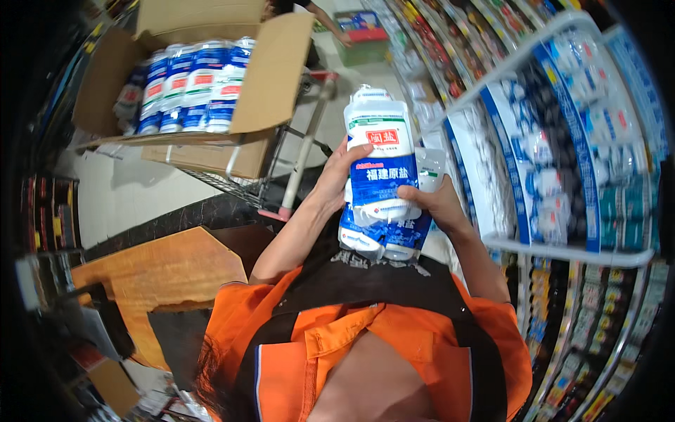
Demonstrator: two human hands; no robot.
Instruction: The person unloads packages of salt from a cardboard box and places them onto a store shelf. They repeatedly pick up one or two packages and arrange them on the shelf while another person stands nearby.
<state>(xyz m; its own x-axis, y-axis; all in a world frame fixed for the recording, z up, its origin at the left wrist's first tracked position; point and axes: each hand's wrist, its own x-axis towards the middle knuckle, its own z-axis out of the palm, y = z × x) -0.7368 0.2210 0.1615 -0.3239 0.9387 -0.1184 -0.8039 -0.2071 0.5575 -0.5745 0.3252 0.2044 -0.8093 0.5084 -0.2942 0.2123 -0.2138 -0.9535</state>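
Note:
Several blue and white plastic salt bags [382, 158] are stacked between my two hands, in front of my dark apron. My left hand [335, 171] grips the stack along one side, its thumb over the front of the top bag. On the other side my right hand [443, 203] holds it, the thumb pressed on the top bag's lower blue part. More bags show beneath the top one. An open cardboard box [271, 74] at the upper left holds upright bags that look alike.
The box rests on a wire shopping cart [306, 153]. Shelves with a white frame [569, 256] and bagged goods stand at the right. A wooden board [169, 264] lies at lower left. Another person's arm [329, 24] reaches towards a green crate [364, 53] at the top.

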